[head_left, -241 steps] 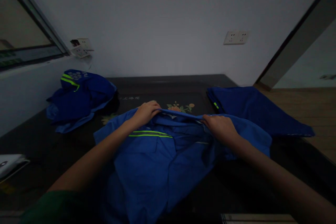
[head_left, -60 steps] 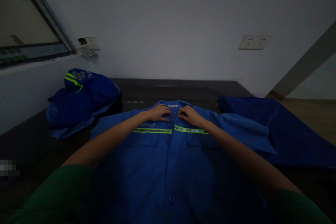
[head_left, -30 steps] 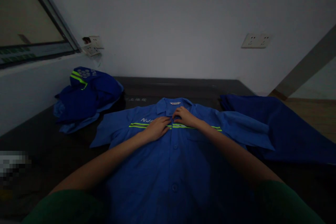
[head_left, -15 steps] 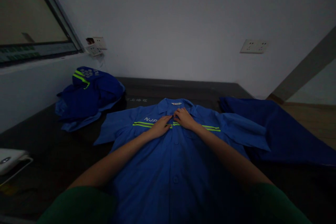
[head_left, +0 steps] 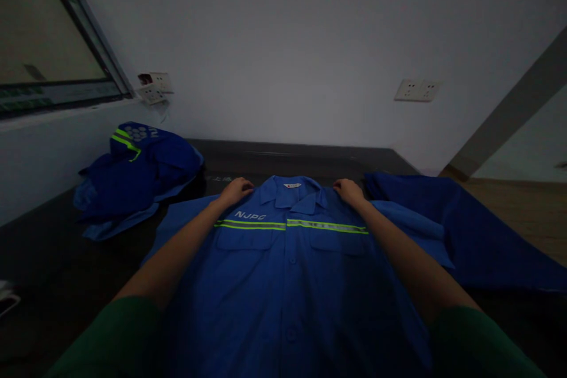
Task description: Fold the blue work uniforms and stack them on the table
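A blue short-sleeved work shirt point(head_left: 261, 283) lies front side up with its collar toward the wall. It has yellow-green reflective stripes across the chest, white NJPC lettering, two flap pockets and a button front. My left hand point(head_left: 235, 192) is at the shoulder on the left, its fingers bent together on the cloth. At the opposite shoulder, my right hand point(head_left: 349, 192) pinches the fabric with bent fingers. The fingertips of both hands are partly hidden. Between the hands, the collar point(head_left: 293, 194) lies spread, with a small white label inside.
A crumpled pile of dark blue clothing point(head_left: 137, 171) sits at the back left. To the right lies a dark blue cloth point(head_left: 482, 236), touching the shirt's sleeve. The dark table point(head_left: 283, 153) meets the wall, which has sockets point(head_left: 416, 90). A white object point(head_left: 6, 298) is at the left edge.
My hands have moved apart from the upper button front out to the two shoulders. The chest stripes and collar are now uncovered. The view has shifted slightly.
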`<action>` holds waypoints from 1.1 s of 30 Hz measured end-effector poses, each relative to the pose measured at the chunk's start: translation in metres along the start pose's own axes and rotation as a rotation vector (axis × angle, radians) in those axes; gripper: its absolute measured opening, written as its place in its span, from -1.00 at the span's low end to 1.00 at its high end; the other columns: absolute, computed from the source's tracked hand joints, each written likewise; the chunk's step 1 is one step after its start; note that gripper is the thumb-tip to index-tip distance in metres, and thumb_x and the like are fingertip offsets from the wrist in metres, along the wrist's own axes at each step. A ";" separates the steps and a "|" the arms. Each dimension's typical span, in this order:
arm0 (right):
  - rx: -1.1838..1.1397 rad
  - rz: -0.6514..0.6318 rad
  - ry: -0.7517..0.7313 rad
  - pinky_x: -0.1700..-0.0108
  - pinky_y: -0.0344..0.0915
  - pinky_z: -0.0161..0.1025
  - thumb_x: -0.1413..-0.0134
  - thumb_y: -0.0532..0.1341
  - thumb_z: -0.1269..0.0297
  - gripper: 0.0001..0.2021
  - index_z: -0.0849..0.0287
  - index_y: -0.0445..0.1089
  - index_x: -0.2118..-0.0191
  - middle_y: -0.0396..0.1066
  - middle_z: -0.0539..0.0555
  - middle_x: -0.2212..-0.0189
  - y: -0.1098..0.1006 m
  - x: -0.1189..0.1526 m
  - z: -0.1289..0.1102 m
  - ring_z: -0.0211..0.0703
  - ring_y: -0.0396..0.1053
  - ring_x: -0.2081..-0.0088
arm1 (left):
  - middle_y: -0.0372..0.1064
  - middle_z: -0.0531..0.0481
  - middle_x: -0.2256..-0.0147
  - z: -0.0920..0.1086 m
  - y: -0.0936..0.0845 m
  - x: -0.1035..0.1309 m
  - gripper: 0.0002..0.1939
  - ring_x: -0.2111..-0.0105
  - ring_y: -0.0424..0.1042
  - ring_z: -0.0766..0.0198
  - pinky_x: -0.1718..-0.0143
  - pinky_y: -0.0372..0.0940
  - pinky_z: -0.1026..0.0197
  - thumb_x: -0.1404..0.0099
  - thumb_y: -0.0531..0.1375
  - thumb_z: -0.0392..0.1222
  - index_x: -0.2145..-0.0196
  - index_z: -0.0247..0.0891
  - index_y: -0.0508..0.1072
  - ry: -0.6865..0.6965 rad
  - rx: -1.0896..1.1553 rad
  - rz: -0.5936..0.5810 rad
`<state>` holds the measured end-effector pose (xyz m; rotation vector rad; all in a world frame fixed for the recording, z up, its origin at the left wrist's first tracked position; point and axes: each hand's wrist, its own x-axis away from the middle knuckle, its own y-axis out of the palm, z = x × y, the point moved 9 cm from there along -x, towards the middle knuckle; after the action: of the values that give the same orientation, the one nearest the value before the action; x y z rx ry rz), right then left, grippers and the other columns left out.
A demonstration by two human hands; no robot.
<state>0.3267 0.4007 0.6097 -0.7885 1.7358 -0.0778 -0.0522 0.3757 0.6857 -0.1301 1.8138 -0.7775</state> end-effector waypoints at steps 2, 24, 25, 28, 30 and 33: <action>0.023 -0.038 0.024 0.15 0.30 -0.19 -0.14 0.19 0.35 -0.83 0.21 0.50 0.19 0.51 0.22 0.18 0.008 -0.003 0.010 0.01 0.45 0.13 | 0.48 -0.09 0.24 0.000 0.006 -0.003 -0.81 0.21 0.44 0.15 0.12 0.31 0.17 -0.13 0.24 -0.17 0.27 -0.24 0.52 0.008 -0.013 -0.025; 0.024 -0.014 -0.176 -0.05 0.22 -0.17 -0.22 0.07 0.40 -0.70 0.20 0.38 -0.02 0.40 0.20 -0.02 0.010 -0.020 -0.013 -0.05 0.32 -0.06 | 0.48 -0.13 0.16 0.016 0.023 -0.039 -0.77 0.13 0.44 0.15 0.05 0.28 0.19 -0.29 0.07 -0.20 0.21 -0.28 0.49 -0.005 -0.056 -0.049; 0.004 -0.020 -0.214 -0.07 0.20 -0.20 -0.22 0.07 0.41 -0.70 0.21 0.40 -0.01 0.41 0.18 -0.01 0.010 -0.023 -0.018 -0.08 0.33 -0.06 | 0.49 -0.12 0.16 0.020 0.025 -0.040 -0.77 0.14 0.45 0.14 0.06 0.29 0.20 -0.28 0.09 -0.17 0.22 -0.27 0.50 0.017 -0.042 -0.070; -0.010 -0.063 -0.270 -0.05 0.21 -0.28 -0.14 0.15 0.44 -0.73 0.22 0.46 0.05 0.46 0.15 0.05 0.018 -0.029 -0.029 -0.12 0.38 0.01 | 0.51 -0.10 0.20 0.030 0.031 -0.043 -0.80 0.16 0.46 0.12 0.09 0.30 0.20 -0.23 0.15 -0.16 0.26 -0.27 0.51 0.059 -0.016 -0.104; 0.003 -0.077 -0.255 0.01 0.23 -0.32 -0.08 0.19 0.47 -0.75 0.22 0.48 0.10 0.48 0.14 0.10 0.026 -0.031 -0.033 -0.14 0.40 0.05 | 0.51 -0.07 0.21 0.036 0.034 -0.044 -0.81 0.18 0.46 0.14 0.11 0.31 0.21 -0.24 0.14 -0.16 0.26 -0.27 0.49 0.073 -0.007 -0.101; 0.020 -0.068 -0.205 0.07 0.23 -0.35 -0.10 0.16 0.48 -0.77 0.23 0.49 0.15 0.50 0.13 0.13 0.035 -0.032 -0.036 -0.16 0.42 0.08 | 0.49 -0.04 0.21 0.042 0.036 -0.045 -0.78 0.19 0.46 0.20 0.13 0.31 0.23 -0.33 0.06 -0.12 0.22 -0.25 0.44 0.062 -0.009 -0.057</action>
<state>0.2820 0.4327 0.6327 -0.8119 1.5129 -0.0585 0.0124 0.4055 0.6942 -0.1659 1.8790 -0.8210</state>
